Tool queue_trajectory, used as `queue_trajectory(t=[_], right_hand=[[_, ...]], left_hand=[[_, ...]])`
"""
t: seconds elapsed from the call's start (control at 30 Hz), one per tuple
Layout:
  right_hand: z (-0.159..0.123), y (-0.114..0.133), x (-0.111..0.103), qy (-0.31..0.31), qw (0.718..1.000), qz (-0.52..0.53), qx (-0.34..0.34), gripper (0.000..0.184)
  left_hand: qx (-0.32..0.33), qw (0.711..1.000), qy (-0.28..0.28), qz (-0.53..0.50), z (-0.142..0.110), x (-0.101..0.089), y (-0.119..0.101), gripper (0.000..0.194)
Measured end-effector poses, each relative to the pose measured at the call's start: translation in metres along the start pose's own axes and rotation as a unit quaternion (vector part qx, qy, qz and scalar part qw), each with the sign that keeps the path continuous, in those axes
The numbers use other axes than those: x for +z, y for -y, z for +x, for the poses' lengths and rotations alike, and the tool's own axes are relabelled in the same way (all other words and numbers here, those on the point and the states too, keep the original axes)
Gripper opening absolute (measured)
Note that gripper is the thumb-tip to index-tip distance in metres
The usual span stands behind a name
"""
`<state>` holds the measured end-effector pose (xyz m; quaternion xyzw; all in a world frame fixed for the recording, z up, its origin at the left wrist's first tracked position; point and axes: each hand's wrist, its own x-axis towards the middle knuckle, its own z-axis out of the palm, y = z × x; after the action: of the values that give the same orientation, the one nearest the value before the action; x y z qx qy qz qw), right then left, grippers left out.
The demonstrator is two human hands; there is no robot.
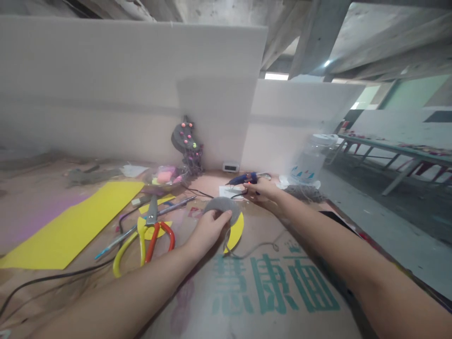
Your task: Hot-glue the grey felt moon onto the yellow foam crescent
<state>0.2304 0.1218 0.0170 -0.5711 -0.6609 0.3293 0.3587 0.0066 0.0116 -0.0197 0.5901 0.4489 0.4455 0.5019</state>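
My left hand (213,227) pinches a crescent over the cardboard. Grey yarn wrapping (221,204) covers its upper part, and bare yellow sheet (236,233) shows on its lower tip. A loose grey yarn strand (259,245) trails from it to the right. Beyond it, my right hand (263,189) is closed around a dark blue glue gun (243,179), whose nozzle points left above a small white card (229,191). A small red light glows near my fingers. The nozzle is apart from the crescent.
To the left lie red-and-yellow-handled scissors (151,228), a pen (116,242), a black cord (63,275) and a yellow sheet (81,226). At the back stand a finished-looking grey moon ornament (185,138) and a small digital display (230,167). A clear plastic jar (309,160) stands right.
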Motion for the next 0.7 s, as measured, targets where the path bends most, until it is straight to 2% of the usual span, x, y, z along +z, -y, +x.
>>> queue_trajectory(t=[0.13,0.3,0.57,0.7], right_hand=[[0.007,-0.015,0.016,0.047,0.998,0.025,0.018,0.030],[0.003,-0.011,0.013,0.048,0.999,0.022,0.011,0.027],[-0.026,0.009,-0.004,-0.027,0.998,-0.034,-0.051,0.025],[-0.049,0.006,-0.017,-0.092,0.989,-0.077,-0.085,0.038]], left_hand=[[-0.004,1.000,-0.001,-0.001,0.001,0.000,0.002,0.036],[-0.011,1.000,0.001,-0.003,-0.001,0.000,-0.001,0.035],[-0.006,1.000,-0.008,-0.005,-0.001,-0.001,-0.003,0.038],[0.012,1.000,-0.017,-0.014,-0.001,0.000,-0.004,0.036]])
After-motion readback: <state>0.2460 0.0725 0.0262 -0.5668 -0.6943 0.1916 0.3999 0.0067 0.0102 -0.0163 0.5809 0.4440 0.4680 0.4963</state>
